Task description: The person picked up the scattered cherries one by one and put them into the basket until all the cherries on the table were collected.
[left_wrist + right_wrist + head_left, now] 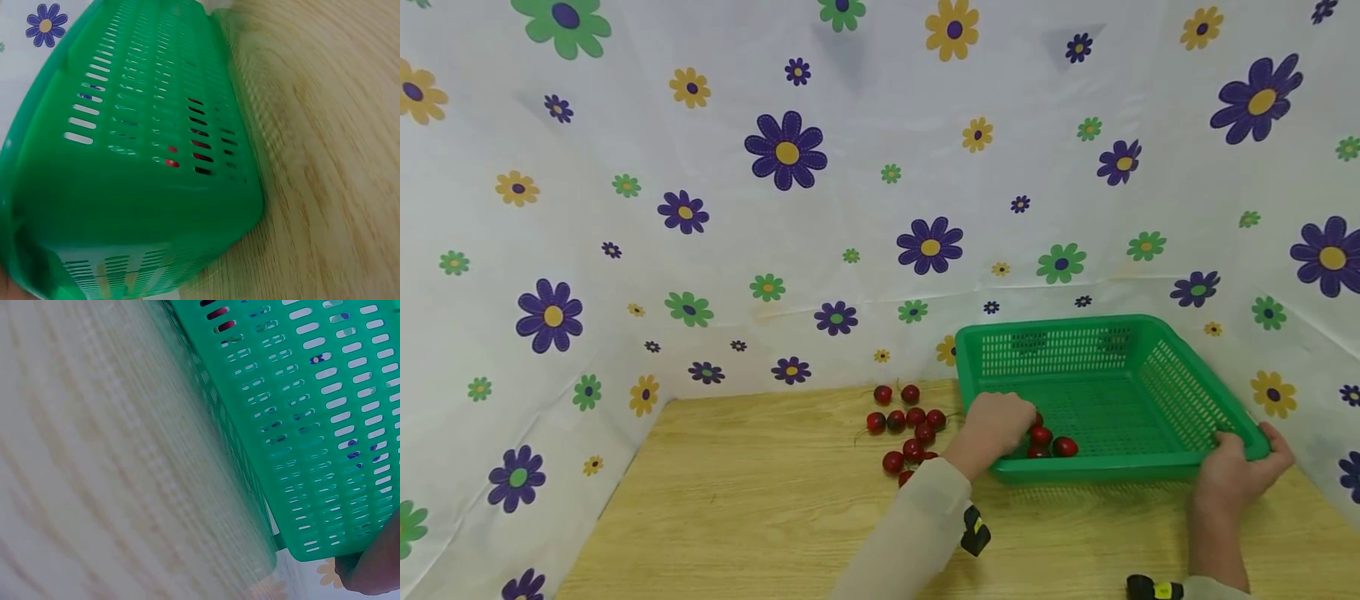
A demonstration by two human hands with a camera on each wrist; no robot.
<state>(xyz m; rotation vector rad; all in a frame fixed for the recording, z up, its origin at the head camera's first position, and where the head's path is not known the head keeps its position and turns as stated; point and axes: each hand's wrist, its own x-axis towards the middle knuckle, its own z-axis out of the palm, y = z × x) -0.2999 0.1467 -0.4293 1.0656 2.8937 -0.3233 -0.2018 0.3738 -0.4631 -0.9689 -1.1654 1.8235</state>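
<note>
A green plastic basket (1097, 471) with slotted walls stands at the right of the wooden table, several red cherries (1064, 447) in its near left corner. My left hand (996, 425) grips the left rim by that corner, knuckles up; its fingertips are hidden in the head view. At the near right corner, my right hand (1236, 475) holds the rim, with the thumb over the inside edge and the fingers outside. Through the slots of the basket wall (137, 206) in the left wrist view, bits of red show. A fingertip (375, 565) shows at the rim in the right wrist view.
More dark red cherries (914, 417), some with stems, lie loose on the table (760, 483) just left of the basket. A white cloth (850, 208) printed with flowers hangs behind the table and along both sides, close to the basket's far edge.
</note>
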